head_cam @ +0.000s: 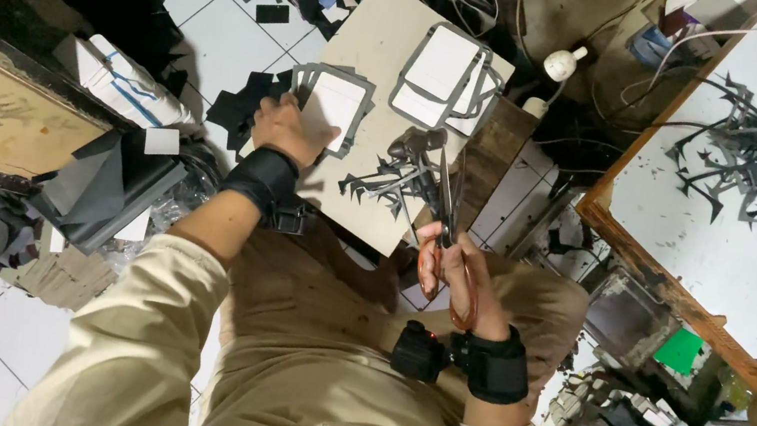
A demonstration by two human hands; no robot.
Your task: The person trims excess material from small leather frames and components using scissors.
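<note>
My left hand point(289, 128) rests flat on a stack of grey frames point(335, 105) lying on the board point(379, 51) across my lap, while my right hand point(455, 276) grips scissors point(446, 203), blades pointing up beside grey offcuts point(394, 180).

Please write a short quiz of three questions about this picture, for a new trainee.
1. True or false: the right hand holds scissors.
2. What does the left hand rest on?
A. a stack of grey frames
B. the white bulb
C. the green piece
3. Fill in: the frames lie on a tan ____.

Key:
1. True; the blades point away from the person.
2. A
3. board
</note>
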